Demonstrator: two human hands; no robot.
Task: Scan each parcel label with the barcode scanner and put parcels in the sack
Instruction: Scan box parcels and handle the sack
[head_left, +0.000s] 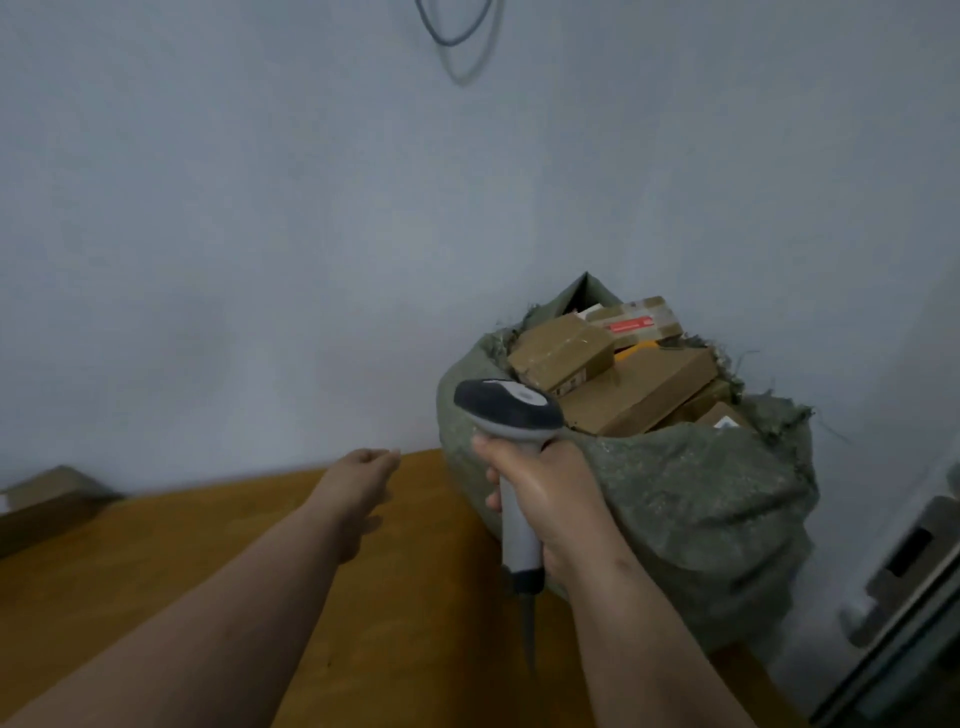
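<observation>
Hands first, from the left: our left hand (363, 475) reaches out over the wooden table (156, 561) with fingers loosely curled and holding nothing, while our right hand (545, 499) grips the handle of the barcode scanner (506, 410), its head pointing left. Just behind the scanner and touching our right hand stands the green sack (701, 499), its mouth open and full of brown parcels (639, 384). One cardboard box (47, 499) lies at the table's far left, well apart from both hands.
</observation>
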